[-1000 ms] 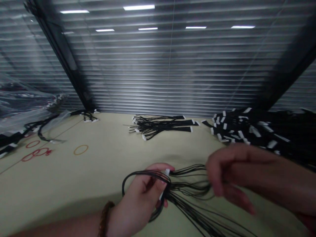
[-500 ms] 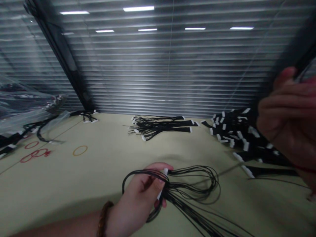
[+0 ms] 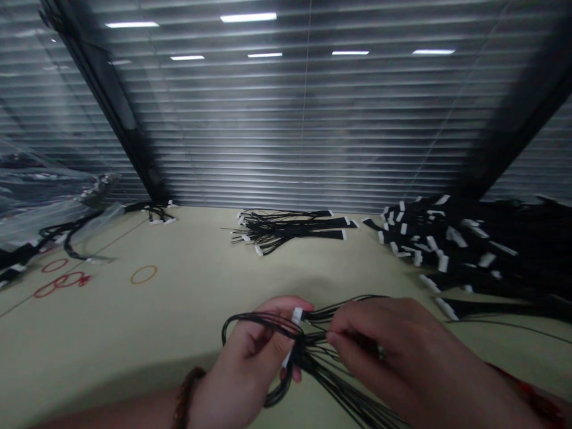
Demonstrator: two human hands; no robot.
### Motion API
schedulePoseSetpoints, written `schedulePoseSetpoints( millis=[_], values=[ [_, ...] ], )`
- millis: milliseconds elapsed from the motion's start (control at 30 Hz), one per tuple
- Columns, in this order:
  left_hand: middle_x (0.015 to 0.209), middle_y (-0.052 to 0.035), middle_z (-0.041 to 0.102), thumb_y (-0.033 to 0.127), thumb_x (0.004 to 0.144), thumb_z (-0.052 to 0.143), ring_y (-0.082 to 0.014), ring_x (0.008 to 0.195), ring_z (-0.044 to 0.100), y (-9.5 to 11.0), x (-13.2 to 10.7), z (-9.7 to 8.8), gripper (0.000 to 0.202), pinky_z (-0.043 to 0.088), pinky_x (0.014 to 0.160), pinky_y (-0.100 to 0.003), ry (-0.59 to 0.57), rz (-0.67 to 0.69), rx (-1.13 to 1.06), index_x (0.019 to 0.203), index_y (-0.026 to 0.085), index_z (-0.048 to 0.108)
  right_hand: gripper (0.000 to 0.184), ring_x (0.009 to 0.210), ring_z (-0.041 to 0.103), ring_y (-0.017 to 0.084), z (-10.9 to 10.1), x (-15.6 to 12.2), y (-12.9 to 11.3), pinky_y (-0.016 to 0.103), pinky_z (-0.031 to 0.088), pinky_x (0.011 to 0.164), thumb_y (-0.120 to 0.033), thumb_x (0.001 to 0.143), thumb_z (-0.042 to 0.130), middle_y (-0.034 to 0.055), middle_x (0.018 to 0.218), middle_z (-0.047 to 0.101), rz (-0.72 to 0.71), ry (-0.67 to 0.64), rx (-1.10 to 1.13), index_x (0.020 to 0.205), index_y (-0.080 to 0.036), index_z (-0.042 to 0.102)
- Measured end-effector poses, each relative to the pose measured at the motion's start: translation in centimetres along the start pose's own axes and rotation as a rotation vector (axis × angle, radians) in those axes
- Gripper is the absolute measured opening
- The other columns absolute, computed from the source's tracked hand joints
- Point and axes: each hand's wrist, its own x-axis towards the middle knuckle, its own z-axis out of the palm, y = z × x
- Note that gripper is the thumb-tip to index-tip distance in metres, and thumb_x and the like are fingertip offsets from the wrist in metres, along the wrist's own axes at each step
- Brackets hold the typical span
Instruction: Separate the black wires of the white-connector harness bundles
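Observation:
My left hand (image 3: 254, 357) is closed around a looped black wire harness (image 3: 308, 351) in the lower middle of the head view. A white connector (image 3: 297, 316) on the harness shows at the fingertips, and part of another peeks out below the thumb. The wires loop out on both sides of the fingers, and loose lengths run down to the right. Just right of the connectors, my right hand (image 3: 384, 351) pinches thumb and forefinger together at a thin black wire (image 3: 318, 327). The hand itself covers much of the right-hand loop.
Black cables with white connectors (image 3: 295, 226) lie at the table's back middle. A large cable pile (image 3: 473, 244) fills the right side. To the left are red rubber bands (image 3: 62, 283), a yellow band (image 3: 143, 274) and a clear plastic bag (image 3: 44, 190). Blinds (image 3: 286, 131) rise behind the table.
My right hand has come down and left from the upper right to the harness. The left hand keeps its hold, nearly unmoved. The cable pile at right is now uncovered.

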Motion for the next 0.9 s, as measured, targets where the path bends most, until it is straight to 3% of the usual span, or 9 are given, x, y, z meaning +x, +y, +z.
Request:
schedulePoseSetpoints(
  millis=[567,900],
  values=[
    [0.068,0.0013,0.059,0.042,0.074,0.068,-0.0074,0.050,0.049,0.11,-0.13,0.31,0.028,0.041,0.045,-0.016,-0.012,-0.026,0.084,0.093,0.022,0.065,0.018,0.059,0.048,0.012,0.21,-0.27,-0.23,0.026,0.029,0.055,-0.016,0.082,0.049,-0.0050,0.063,0.055,0.017,-0.041,-0.031,0.065,-0.021,0.053],
    [0.076,-0.0010,0.057,0.037,0.080,0.063,-0.0077,0.054,0.048,0.45,-0.52,0.71,0.021,0.040,0.046,-0.016,-0.039,0.064,0.198,0.095,0.021,0.066,0.017,0.064,0.053,0.017,0.87,-0.56,-0.42,0.029,0.036,0.057,-0.013,0.084,0.044,-0.0004,0.068,0.056,-0.054,0.009,-0.157,0.073,-0.020,0.056]
  ],
)
